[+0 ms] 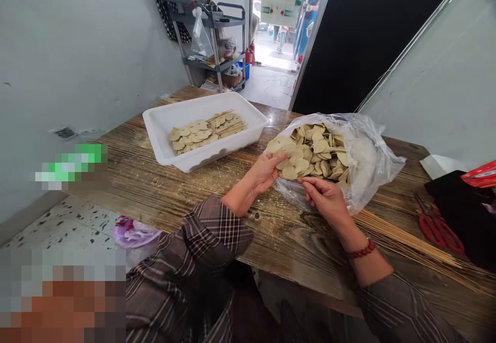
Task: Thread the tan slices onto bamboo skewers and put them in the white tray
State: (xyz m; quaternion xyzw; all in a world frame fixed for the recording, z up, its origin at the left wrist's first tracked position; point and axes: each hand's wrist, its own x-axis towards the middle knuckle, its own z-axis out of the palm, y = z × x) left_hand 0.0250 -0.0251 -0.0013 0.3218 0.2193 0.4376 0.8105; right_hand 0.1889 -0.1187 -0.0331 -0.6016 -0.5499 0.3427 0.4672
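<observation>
My left hand [268,171] is closed on several thin, round beige slices [291,162], its thumb on top of them, at the near left side of an opened clear plastic bag [368,152]. More loose slices [320,144] fill the bag. Just right of it, my right hand [324,198] pinches what looks like the end of a thin skewer, mostly hidden by fingers and slices. Beyond my left hand, a white plastic tub [163,144] holds rows of skewered slices [194,135], their bamboo sticks pointing right.
Loose bamboo skewers [411,239] lie on the wooden table [170,198] beside my right forearm. Red-handled scissors [437,227] and a black cloth [461,214] are at the right edge. A grey cart [228,22] stands behind, near the doorway. A purple bag [135,233] sits lower left.
</observation>
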